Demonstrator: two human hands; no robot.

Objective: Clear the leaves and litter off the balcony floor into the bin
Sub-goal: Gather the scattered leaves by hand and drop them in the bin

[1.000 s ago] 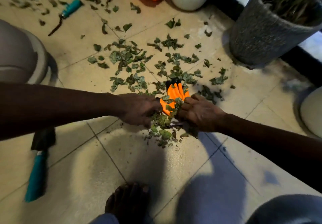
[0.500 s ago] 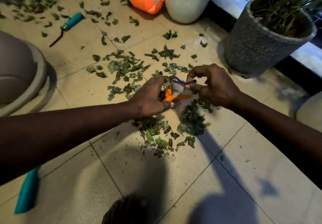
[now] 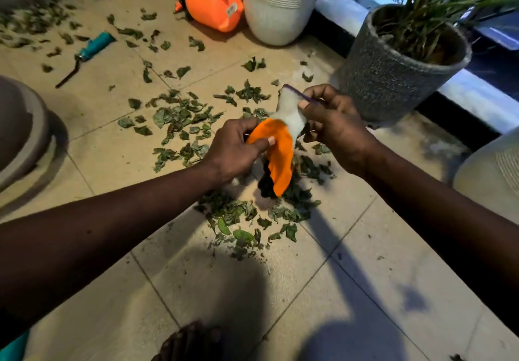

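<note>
An orange and white work glove [image 3: 280, 152] hangs in the air above the tiled floor, fingers pointing down. My left hand [image 3: 236, 150] pinches its orange palm with thumb and fingers. My right hand [image 3: 334, 124] pinches the white cuff with its purple edge. Green leaves [image 3: 179, 124] lie scattered over the tiles, with a denser heap of leaves [image 3: 252, 214] right under the glove. A grey-brown round container [image 3: 19, 127] stands at the left edge, partly out of view.
A grey textured plant pot [image 3: 393, 79] stands close to my right hand. A white ribbed pot [image 3: 278, 9] and an orange jug [image 3: 213, 3] stand at the back. A teal-handled tool [image 3: 90, 51] lies far left. A pale pot [image 3: 494, 175] is at right. My foot [image 3: 188, 343] shows below.
Both hands lifted the glove out of the leaf heap and raised it. It now hangs stretched between them, cuff up, and the view has tilted upward.
</note>
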